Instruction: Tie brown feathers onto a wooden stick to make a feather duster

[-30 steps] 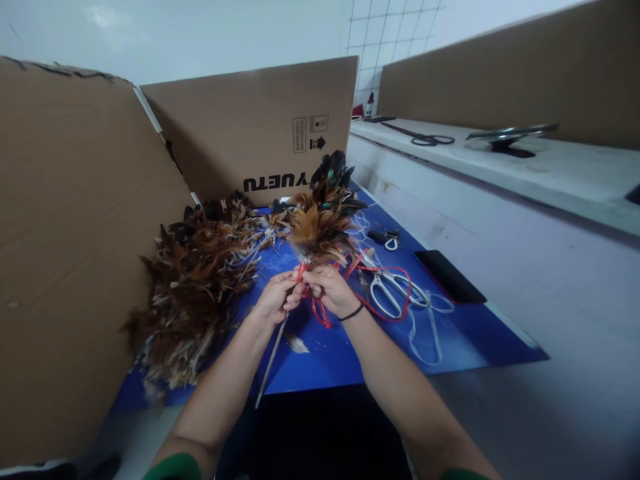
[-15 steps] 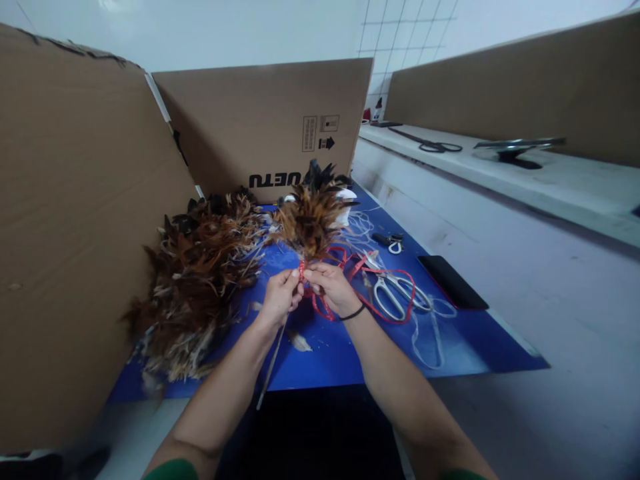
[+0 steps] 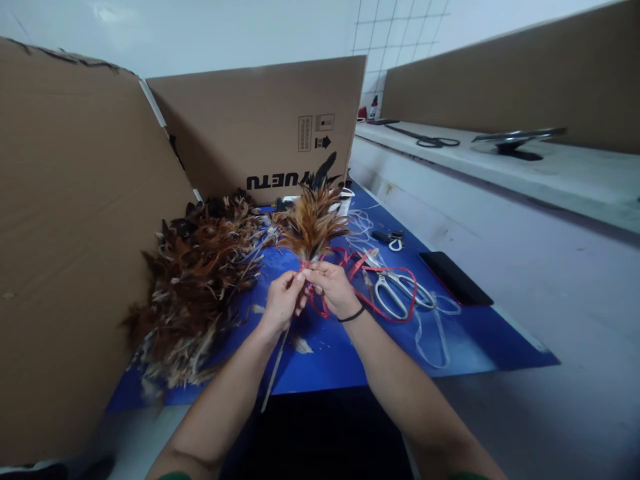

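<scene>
Both my hands meet over the blue mat (image 3: pixel 350 347). My left hand (image 3: pixel 281 299) is closed round a thin stick (image 3: pixel 273 373) that carries a tuft of brown feathers (image 3: pixel 313 223) at its top. My right hand (image 3: pixel 330 285) pinches red cord (image 3: pixel 320 303) against the base of that tuft, fingertips touching those of the left hand. The cord trails right across the mat in loops. A black band sits on my right wrist.
A heap of loose brown feathers (image 3: pixel 200 280) lies at the left. Cardboard sheets (image 3: pixel 75 220) wall the left and back. White-handled scissors (image 3: pixel 400 293), clear cord (image 3: pixel 430 327), a dark phone (image 3: pixel 455 277) and a small clipper (image 3: pixel 387 238) lie at the right. A raised white ledge (image 3: pixel 500 167) holds more scissors.
The feather tuft has turned in my hands and now shows fewer dark feathers. My hands stay together at the tuft's base, shifted slightly up and right.
</scene>
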